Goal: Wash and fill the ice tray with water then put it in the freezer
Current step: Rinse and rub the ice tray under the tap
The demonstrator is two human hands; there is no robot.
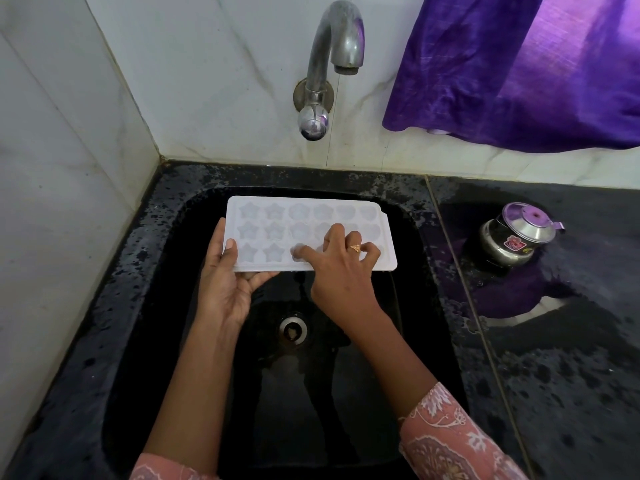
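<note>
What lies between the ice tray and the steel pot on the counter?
Nothing stands there. In the head view only the sink's right rim and bare black counter separate the ice tray from the steel pot.

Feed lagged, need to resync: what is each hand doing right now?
Left hand: grips the ice tray by its left edge.
Right hand: holds nothing; fingers press on the tray's top.
</note>
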